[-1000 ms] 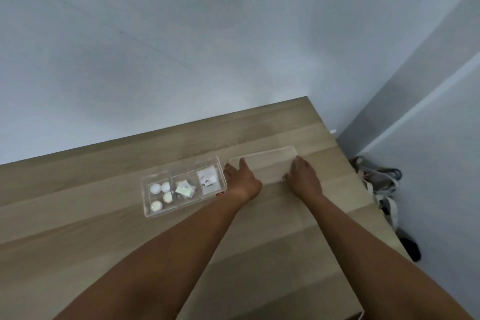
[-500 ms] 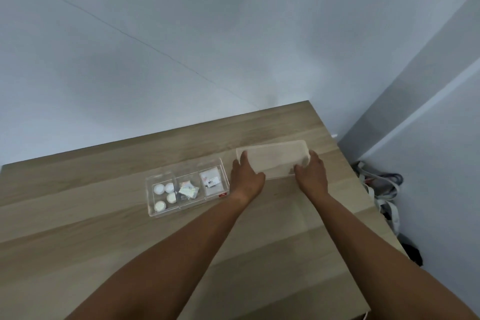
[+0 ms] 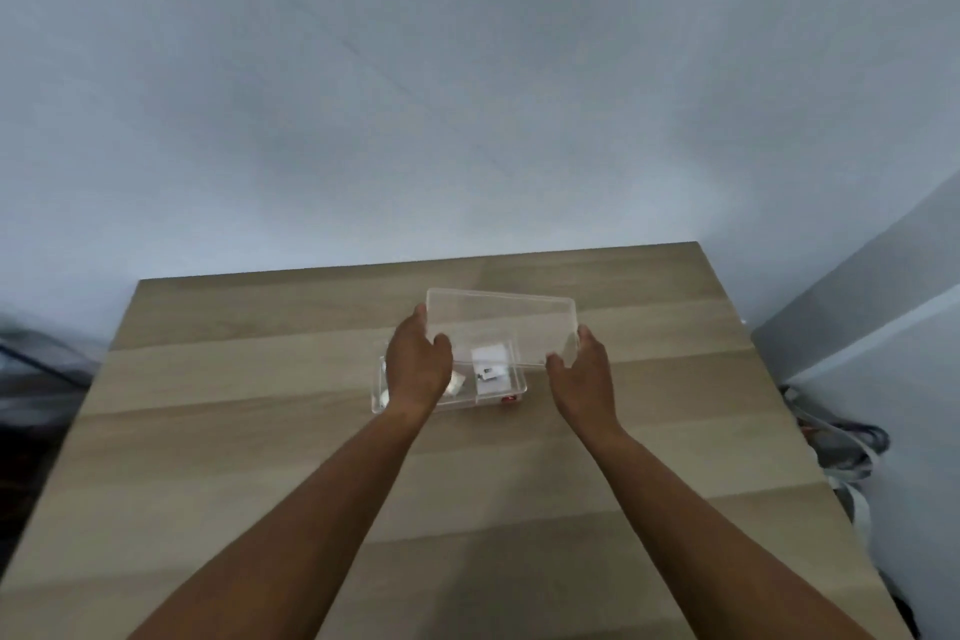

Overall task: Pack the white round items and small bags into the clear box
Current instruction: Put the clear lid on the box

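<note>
A clear lid hangs in the air, tilted, just above and behind the clear box. My left hand grips the lid's left end and my right hand grips its right end. The box rests on the wooden table and has compartments. A small white bag lies in its right compartment and another small bag shows in the middle one. My left hand covers most of the left compartment; only part of one white round item is visible there.
The table's right edge lies close to a grey wall, with tangled cables and straps on the floor beside it. A pale wall stands behind the table's far edge. Dark objects sit off the table's left side.
Both hands have lifted the lid off the table and carried it left, over the box. The view has shifted, so the box now sits centred under my hands.
</note>
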{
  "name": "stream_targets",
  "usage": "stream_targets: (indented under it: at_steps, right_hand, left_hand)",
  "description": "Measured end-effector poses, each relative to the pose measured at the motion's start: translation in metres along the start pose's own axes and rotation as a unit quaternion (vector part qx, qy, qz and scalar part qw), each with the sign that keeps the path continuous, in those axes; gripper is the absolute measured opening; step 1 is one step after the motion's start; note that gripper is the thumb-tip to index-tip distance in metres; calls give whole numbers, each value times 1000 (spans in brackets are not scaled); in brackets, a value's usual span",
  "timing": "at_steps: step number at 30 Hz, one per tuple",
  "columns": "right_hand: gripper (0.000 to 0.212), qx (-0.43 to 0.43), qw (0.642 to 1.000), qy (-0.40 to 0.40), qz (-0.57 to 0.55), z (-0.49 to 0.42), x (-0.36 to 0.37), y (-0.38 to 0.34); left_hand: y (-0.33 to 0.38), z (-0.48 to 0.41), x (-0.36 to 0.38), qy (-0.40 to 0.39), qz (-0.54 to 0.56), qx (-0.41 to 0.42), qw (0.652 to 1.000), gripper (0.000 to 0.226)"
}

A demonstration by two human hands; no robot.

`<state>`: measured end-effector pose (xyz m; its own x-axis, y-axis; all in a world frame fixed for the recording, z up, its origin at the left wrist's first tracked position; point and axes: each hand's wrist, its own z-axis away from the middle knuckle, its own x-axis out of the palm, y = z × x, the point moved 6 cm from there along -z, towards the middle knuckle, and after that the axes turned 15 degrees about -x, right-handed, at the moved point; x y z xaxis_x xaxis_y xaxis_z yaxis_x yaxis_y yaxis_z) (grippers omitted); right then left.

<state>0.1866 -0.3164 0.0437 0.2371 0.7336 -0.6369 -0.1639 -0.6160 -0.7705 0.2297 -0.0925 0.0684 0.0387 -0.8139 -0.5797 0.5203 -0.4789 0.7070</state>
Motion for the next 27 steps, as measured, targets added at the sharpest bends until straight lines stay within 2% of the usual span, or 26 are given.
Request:
stream_targets:
  at_steps: [7,18,27]
  right_hand:
    - [61,-17,998,-56,1,14,40,-24]
    - [62,-3,993,-113,46,19,56,-28]
    - [59,-14,991,-117,60,23,61,-29]
  left_hand:
    - [-43,-11,-38,42,-6,-34,999,48]
    - [-68,-18,-44,21,-8,-82,996,49]
    - [-84,-20,-47,1,-5,-92,996,53]
